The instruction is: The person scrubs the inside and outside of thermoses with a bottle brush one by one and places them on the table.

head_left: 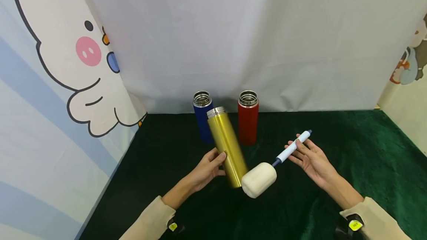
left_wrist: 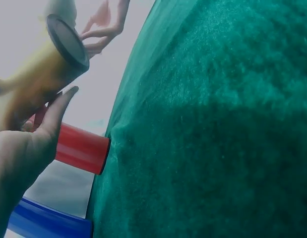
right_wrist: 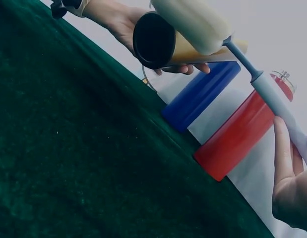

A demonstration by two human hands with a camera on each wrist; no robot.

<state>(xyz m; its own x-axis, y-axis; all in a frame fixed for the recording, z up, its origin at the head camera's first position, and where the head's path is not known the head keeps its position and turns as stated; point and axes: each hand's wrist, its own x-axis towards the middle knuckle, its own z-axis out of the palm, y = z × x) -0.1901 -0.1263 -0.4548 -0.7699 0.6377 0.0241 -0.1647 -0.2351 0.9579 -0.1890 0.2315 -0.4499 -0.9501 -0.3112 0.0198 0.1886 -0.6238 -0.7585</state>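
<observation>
My left hand [head_left: 209, 169] grips a yellow bottle [head_left: 228, 147] round its lower half, lifted off the table and tilted with its silver neck up and to the left. In my right hand [head_left: 311, 160] is a bottle brush, held by its pale blue handle [head_left: 293, 146] between thumb and fingers. The brush's cream sponge head [head_left: 259, 180] points down and left, overlapping the yellow bottle's base in the head view. From the right wrist view, the bottle's dark base [right_wrist: 154, 40] shows close beside the sponge [right_wrist: 195, 22].
Behind the yellow bottle a blue bottle [head_left: 202, 121] and a red bottle [head_left: 248, 121] stand upright, both lidless with steel mouths. Dark green cloth [head_left: 333, 129] covers the table. A pale curtain [head_left: 217, 40] hangs at the back, with a cartoon-printed sheet [head_left: 60, 95] on the left.
</observation>
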